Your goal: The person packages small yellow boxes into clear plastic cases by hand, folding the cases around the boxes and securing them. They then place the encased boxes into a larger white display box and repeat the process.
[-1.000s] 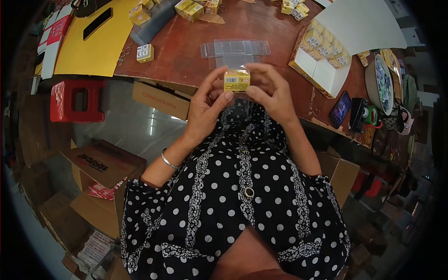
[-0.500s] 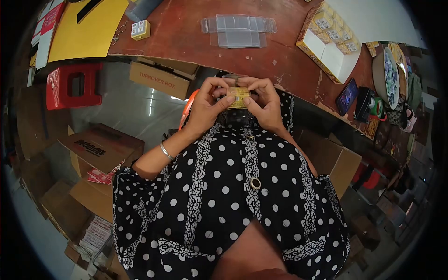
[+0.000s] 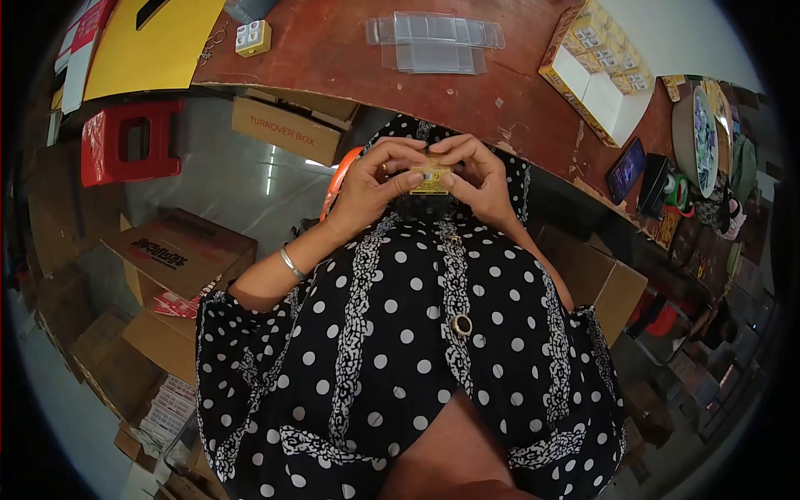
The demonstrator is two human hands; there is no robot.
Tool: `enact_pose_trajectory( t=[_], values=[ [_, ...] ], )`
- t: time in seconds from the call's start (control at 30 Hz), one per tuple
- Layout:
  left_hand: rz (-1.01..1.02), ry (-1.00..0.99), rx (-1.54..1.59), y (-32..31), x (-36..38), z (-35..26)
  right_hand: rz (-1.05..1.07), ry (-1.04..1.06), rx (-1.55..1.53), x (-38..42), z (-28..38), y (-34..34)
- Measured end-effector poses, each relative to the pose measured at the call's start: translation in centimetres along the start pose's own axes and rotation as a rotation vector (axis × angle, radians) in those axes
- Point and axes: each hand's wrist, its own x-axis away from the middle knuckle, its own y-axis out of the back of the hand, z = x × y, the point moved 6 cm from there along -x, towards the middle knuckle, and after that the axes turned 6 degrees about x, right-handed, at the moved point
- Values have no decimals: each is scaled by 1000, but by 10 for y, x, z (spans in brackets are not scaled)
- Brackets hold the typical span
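Observation:
Between my two hands, just off the table's near edge, is a small yellow box (image 3: 429, 182) with printing on it; clear plastic appears to be around it. My left hand (image 3: 377, 182) pinches its left side, thumb on the near face and fingers curled over the far edge. From the other side my right hand (image 3: 482, 185) grips the box the same way. Fingers cover much of its top. Ahead on the table lies a flattened clear plastic box (image 3: 437, 57). A small yellow-and-white box (image 3: 252, 38) sits further left.
On the red-brown table (image 3: 317, 58), a display carton (image 3: 612, 133) at right holds several small boxes. Beside it are a phone (image 3: 625, 171) and a round bowl (image 3: 704, 142). A red stool (image 3: 158, 158) and cardboard boxes (image 3: 283, 133) stand below at left.
Both hands keep their hold on the small yellow box. My fingers have closed further over its top, and the box shows less. The view has shifted slightly.

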Motion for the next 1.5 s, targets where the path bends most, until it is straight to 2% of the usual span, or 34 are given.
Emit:
enact_pose_trajectory(
  t=[0.1,0.17,0.3,0.37,0.53,0.6,0.73,0.8,0.83,0.87,0.9,1.03,1.1,1.2,1.27,1.3,1.33,1.4,1.47,1.5],
  values=[
    [-7,14,10,-3,0,-4,57,-23,-31,-2,4,3],
    [5,-64,-180,-9,-1,-21,66,-42,-19,-3,10,5],
    [34,-31,-225,-10,-7,-34,59,-138,103,-7,23,2],
    [47,-2,-405,-12,-10,-43,52,-138,126,-12,28,3],
    [-30,19,-368,-20,-13,-49,40,-105,229,-17,37,4],
    [-43,22,-362,-20,-13,-49,33,-183,197,-18,35,7],
    [-62,-90,-446,-18,-12,-48,48,-167,201,-19,32,7],
    [-72,-109,-448,-14,-11,-42,45,-12,269,-15,30,9],
    [-17,-203,-517,-15,-10,-43,44,-14,269,-12,25,11],
    [37,-299,-587,-17,-8,-44,26,152,420,-10,30,12],
    [38,-300,-587,-18,-7,-43,7,320,570,-6,36,12],
    [118,-347,-594,-21,-3,-35,-58,451,727,6,40,8],
    [147,-372,-622,-19,0,-29,-35,654,997,12,48,-2],
    [152,-352,-583,-20,0,-31,-27,711,1085,8,53,-1],
    [-186,-87,-285,0,-6,-33,-158,410,817,-2,57,7],
    [-193,-152,-228,10,-14,-35,-205,184,606,-5,47,10],
    [-190,-169,-231,13,-17,-34,-204,201,612,-8,51,12],
    [-256,-148,11,21,-23,-33,2,-168,466,-18,36,14],
    [-208,-56,54,24,-25,-33,-20,-171,520,-28,56,19],
    [-151,-12,78,17,-26,-42,72,-172,542,-35,63,22]
  ],
)
